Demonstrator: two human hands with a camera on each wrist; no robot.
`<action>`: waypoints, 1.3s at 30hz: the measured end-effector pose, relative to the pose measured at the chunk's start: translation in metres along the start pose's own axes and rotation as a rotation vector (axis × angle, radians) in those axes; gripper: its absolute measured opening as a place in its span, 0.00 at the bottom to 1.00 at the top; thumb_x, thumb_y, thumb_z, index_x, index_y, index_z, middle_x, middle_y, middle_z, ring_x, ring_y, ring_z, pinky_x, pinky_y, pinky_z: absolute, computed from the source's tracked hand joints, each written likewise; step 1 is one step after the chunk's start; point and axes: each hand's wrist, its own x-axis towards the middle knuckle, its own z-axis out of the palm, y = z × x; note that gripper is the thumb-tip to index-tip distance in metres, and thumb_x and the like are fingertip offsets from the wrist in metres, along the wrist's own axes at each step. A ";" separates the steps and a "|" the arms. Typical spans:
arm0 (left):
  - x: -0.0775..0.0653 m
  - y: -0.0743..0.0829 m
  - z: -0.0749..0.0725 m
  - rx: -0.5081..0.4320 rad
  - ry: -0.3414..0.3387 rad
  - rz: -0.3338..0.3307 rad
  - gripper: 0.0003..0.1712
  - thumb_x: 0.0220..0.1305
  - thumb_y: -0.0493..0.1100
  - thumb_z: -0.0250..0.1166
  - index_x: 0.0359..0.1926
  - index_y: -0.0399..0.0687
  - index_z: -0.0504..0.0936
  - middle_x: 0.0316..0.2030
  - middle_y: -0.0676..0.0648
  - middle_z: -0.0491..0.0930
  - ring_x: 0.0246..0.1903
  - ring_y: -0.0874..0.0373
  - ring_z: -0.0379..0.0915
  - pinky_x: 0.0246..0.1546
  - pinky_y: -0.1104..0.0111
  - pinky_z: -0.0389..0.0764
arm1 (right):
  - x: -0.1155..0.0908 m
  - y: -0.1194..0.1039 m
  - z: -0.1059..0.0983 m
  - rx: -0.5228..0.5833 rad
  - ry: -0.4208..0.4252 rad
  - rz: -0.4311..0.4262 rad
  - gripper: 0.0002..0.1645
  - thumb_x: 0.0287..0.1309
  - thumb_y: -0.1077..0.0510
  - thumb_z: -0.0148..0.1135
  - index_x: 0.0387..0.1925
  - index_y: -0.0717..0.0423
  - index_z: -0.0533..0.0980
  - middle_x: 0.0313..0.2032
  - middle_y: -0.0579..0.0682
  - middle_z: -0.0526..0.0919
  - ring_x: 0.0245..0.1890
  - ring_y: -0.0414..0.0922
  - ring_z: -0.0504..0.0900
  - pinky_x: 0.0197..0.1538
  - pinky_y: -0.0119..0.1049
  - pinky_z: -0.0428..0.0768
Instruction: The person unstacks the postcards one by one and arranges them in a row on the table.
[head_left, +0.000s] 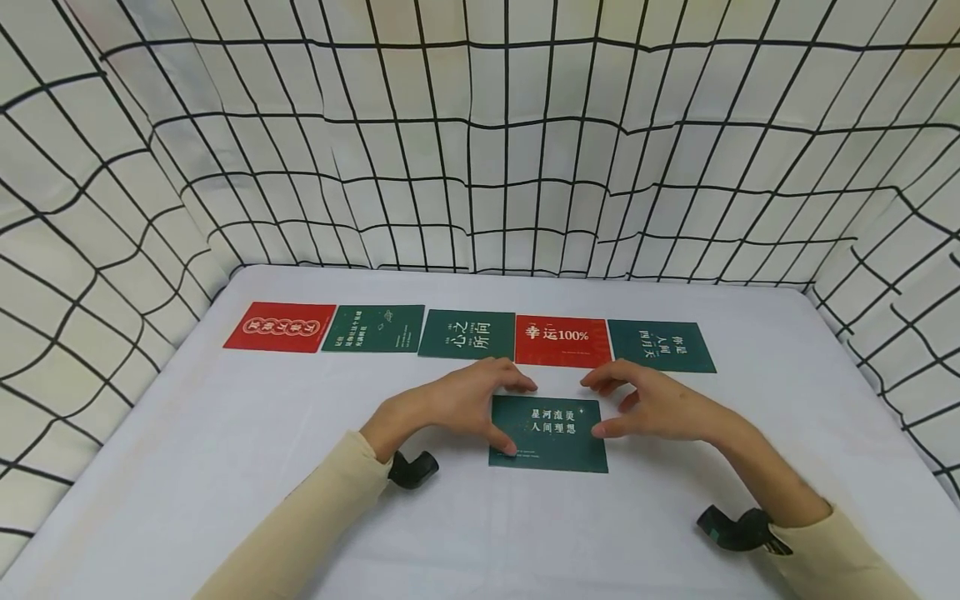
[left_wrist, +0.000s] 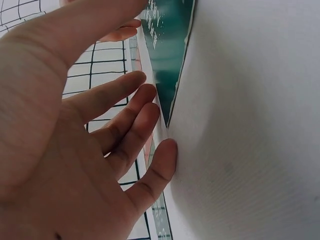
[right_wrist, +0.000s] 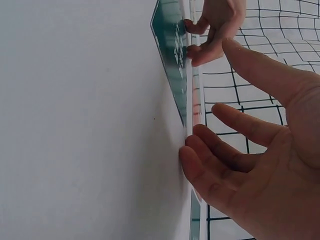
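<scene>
A dark green card (head_left: 555,446) with white lettering lies flat on the white table, near its middle. My left hand (head_left: 476,400) is at the card's left edge, its thumb over the lower left part and its other fingers loosely bent beyond the upper left corner. On the opposite side, my right hand (head_left: 660,404) has its thumb tip at the card's right edge, with its fingers relaxed behind the upper right corner. Both wrist views show the fingers (left_wrist: 145,120) of each hand spread and loosely bent, with nothing gripped.
Behind the hands runs a row of several cards: a red card (head_left: 281,327) at the far left, green ones, another red card (head_left: 562,352) and a green card (head_left: 663,357) at the right end. A black grid net (head_left: 506,125) encloses the table (head_left: 420,550) at back and sides.
</scene>
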 end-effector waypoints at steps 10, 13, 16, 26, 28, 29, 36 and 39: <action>-0.002 0.002 0.003 0.036 -0.009 -0.011 0.47 0.46 0.55 0.84 0.69 0.56 0.77 0.61 0.49 0.73 0.61 0.57 0.66 0.59 0.60 0.80 | 0.000 -0.006 0.009 -0.041 -0.012 -0.007 0.44 0.49 0.46 0.82 0.65 0.51 0.73 0.59 0.52 0.80 0.60 0.50 0.77 0.58 0.44 0.83; -0.002 0.003 0.003 0.046 -0.010 -0.015 0.48 0.46 0.54 0.84 0.70 0.57 0.76 0.61 0.50 0.73 0.61 0.57 0.66 0.58 0.62 0.80 | 0.001 -0.008 0.012 -0.066 -0.013 -0.005 0.45 0.47 0.45 0.83 0.65 0.50 0.74 0.59 0.51 0.80 0.59 0.49 0.77 0.57 0.40 0.83; -0.003 0.004 0.003 0.058 -0.010 -0.017 0.49 0.45 0.55 0.84 0.70 0.58 0.76 0.61 0.51 0.73 0.62 0.58 0.66 0.58 0.63 0.81 | 0.001 -0.010 0.016 -0.102 -0.013 -0.003 0.46 0.46 0.44 0.83 0.66 0.50 0.74 0.59 0.51 0.80 0.59 0.48 0.76 0.54 0.37 0.83; -0.003 0.004 0.005 0.059 -0.010 -0.009 0.48 0.46 0.54 0.84 0.70 0.58 0.76 0.60 0.51 0.74 0.60 0.58 0.67 0.58 0.62 0.79 | 0.001 -0.018 0.025 -0.252 -0.009 0.020 0.56 0.36 0.39 0.87 0.68 0.47 0.74 0.58 0.49 0.75 0.60 0.48 0.73 0.55 0.43 0.86; -0.003 0.004 0.005 0.059 -0.009 -0.008 0.48 0.46 0.54 0.84 0.70 0.58 0.76 0.59 0.51 0.74 0.60 0.58 0.68 0.58 0.63 0.79 | 0.001 -0.018 0.027 -0.272 0.001 0.018 0.56 0.34 0.40 0.88 0.68 0.48 0.74 0.57 0.50 0.75 0.60 0.48 0.73 0.57 0.46 0.87; -0.003 0.004 0.005 0.058 -0.008 -0.006 0.47 0.46 0.54 0.84 0.69 0.58 0.76 0.59 0.51 0.74 0.60 0.58 0.68 0.58 0.63 0.79 | 0.001 -0.018 0.028 -0.279 0.006 0.016 0.57 0.34 0.41 0.88 0.68 0.49 0.74 0.57 0.50 0.75 0.60 0.49 0.73 0.57 0.47 0.87; -0.002 0.003 0.006 0.053 -0.008 -0.009 0.47 0.46 0.54 0.84 0.69 0.58 0.76 0.59 0.51 0.75 0.60 0.58 0.68 0.58 0.63 0.79 | 0.002 -0.018 0.030 -0.308 0.028 0.028 0.55 0.33 0.42 0.89 0.66 0.50 0.76 0.55 0.49 0.76 0.59 0.48 0.73 0.55 0.45 0.88; -0.002 0.004 0.006 0.043 -0.010 -0.003 0.47 0.46 0.53 0.84 0.69 0.56 0.76 0.60 0.50 0.74 0.60 0.57 0.68 0.58 0.63 0.79 | 0.002 -0.019 0.030 -0.322 0.031 0.034 0.54 0.32 0.42 0.89 0.65 0.50 0.77 0.54 0.48 0.76 0.58 0.47 0.73 0.54 0.44 0.88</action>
